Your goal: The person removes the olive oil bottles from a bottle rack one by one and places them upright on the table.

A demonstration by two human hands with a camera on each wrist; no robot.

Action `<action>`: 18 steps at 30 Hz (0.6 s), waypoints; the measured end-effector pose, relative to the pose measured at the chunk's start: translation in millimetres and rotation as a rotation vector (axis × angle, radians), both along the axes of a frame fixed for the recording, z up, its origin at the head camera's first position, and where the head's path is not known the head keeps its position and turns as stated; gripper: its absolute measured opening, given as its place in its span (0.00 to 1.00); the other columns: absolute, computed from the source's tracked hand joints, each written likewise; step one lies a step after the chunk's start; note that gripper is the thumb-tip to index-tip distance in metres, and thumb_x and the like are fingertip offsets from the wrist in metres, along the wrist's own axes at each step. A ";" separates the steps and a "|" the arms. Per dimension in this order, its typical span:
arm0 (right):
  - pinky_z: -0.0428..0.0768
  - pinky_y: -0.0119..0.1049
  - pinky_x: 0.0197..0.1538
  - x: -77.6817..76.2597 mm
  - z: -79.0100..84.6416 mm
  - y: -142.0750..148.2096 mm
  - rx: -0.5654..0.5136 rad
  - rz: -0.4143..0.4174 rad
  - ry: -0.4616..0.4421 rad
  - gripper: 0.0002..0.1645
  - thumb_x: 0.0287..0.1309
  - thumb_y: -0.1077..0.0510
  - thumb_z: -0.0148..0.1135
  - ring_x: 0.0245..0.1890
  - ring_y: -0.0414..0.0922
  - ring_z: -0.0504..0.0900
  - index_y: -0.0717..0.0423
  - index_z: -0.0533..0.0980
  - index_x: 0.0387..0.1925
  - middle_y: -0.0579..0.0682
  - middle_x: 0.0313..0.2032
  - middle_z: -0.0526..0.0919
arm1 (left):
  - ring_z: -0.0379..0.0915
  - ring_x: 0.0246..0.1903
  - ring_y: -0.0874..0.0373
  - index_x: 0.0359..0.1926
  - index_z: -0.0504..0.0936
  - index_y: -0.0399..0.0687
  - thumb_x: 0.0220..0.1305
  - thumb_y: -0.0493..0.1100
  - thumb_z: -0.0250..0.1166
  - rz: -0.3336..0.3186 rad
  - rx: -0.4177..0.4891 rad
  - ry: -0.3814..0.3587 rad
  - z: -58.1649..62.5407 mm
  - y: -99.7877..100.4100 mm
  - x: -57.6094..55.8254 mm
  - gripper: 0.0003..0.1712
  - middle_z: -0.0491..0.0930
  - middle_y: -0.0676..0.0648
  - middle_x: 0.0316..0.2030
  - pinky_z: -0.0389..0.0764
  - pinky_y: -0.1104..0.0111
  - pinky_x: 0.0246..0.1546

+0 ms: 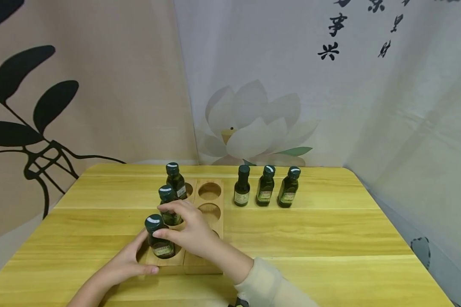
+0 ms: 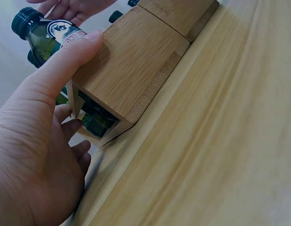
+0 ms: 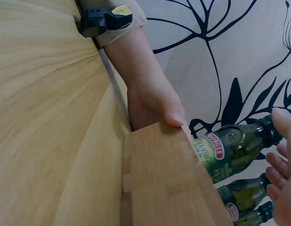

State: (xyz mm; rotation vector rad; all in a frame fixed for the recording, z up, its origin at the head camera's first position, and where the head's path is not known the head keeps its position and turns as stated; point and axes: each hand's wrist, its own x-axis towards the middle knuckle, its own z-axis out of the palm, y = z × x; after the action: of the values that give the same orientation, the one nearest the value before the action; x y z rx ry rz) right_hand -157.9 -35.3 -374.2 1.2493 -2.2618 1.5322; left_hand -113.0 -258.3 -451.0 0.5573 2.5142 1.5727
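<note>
Three dark green glass bottles with dark caps stand in the left column of a wooden bottle rack (image 1: 203, 269): a front bottle (image 1: 163, 247), a middle bottle (image 1: 167, 194) and a rear bottle (image 1: 175, 179). My left hand (image 1: 124, 262) grips the rack's front left corner, its thumb (image 2: 86, 47) on the front face and its fingers round the left side. Over the rack, my right hand (image 1: 194, 232) has thumb and fingers spread apart. Its thumb tip lies by the front bottle's cap (image 3: 269, 129); whether they touch I cannot tell. The index finger reaches past the middle bottle.
To the right of the rack, a slim bottle (image 1: 241, 187) and two more bottles, one in the middle (image 1: 265, 187) and one at the right (image 1: 288, 188), stand on the wooden table (image 1: 330, 238). The rack's right column shows round holes (image 1: 209, 191). Printed curtains (image 1: 272, 64) hang behind the table.
</note>
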 end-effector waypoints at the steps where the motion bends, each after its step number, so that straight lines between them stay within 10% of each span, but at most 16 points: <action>1: 0.71 0.30 0.56 0.0 -1.3 -1.6 -0.006 0.006 -0.005 0.28 0.53 0.54 0.71 0.56 0.34 0.70 0.53 0.75 0.55 0.42 0.53 0.77 | 0.34 0.66 0.28 0.76 0.41 0.45 0.48 0.37 0.74 0.000 0.002 -0.004 -0.1 -0.1 0.2 0.63 0.41 0.27 0.71 0.43 0.28 0.55; 9: 0.71 0.28 0.55 1.1 -6.0 -10.3 0.009 -0.007 -0.013 0.24 0.55 0.52 0.69 0.53 0.32 0.71 0.53 0.76 0.54 0.41 0.49 0.79 | 0.35 0.67 0.32 0.76 0.39 0.49 0.50 0.37 0.73 0.005 -0.016 -0.019 -1.0 -1.6 0.2 0.63 0.40 0.29 0.72 0.45 0.33 0.58; 16: 0.71 0.26 0.53 2.6 -6.0 -13.2 0.000 -0.036 0.062 0.21 0.56 0.54 0.68 0.51 0.34 0.72 0.55 0.77 0.50 0.43 0.46 0.80 | 0.36 0.67 0.32 0.76 0.41 0.54 0.50 0.37 0.73 0.000 -0.018 -0.001 0.0 -2.1 0.5 0.62 0.42 0.30 0.72 0.52 0.72 0.62; 18: 0.71 0.25 0.52 3.3 -5.7 -13.3 -0.002 -0.047 0.073 0.20 0.56 0.54 0.69 0.50 0.34 0.73 0.55 0.77 0.50 0.43 0.46 0.81 | 0.36 0.67 0.31 0.76 0.41 0.52 0.50 0.37 0.73 -0.007 -0.011 0.001 1.4 -1.2 0.4 0.62 0.42 0.30 0.71 0.52 0.59 0.65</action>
State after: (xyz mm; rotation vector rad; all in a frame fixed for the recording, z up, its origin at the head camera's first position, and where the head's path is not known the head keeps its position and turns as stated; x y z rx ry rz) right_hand -154.6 -48.6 -379.9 1.2221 -2.2270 1.4491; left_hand -112.6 -259.5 -449.6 0.5649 2.5181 1.5554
